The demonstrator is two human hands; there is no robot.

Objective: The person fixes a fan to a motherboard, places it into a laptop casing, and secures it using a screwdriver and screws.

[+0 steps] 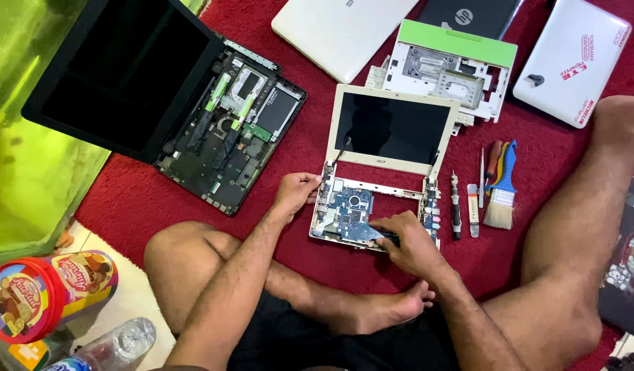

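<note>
Head view: left hand (pixel 296 190) curled, gripping left edge of opened small white laptop (pixel 382 172) at centre; right hand (pixel 407 240) pressed on its blue circuit board (pixel 349 209), fingers bent, hold unclear. At three o'clock, brush (pixel 501 199), screwdriver (pixel 455 209). At ten o'clock, dismantled black laptop (pixel 227 130).

From my feed I take the small white laptop's dark screen (pixel 391 128) as landmark: a black rectangle in a cream frame, unlit. Well to its left stands a larger black screen (pixel 118 69), also dark, tilted on its black laptop. To the landmark's upper right lies a closed white laptop lid carrying red stickers (pixel 579 69) (one long, others small). Far to its lower left sits a round tin (pixel 45 292) with a red lid and a biscuit-picture label, and below that a clear bottle with a blue label (pixel 100 350).
</note>
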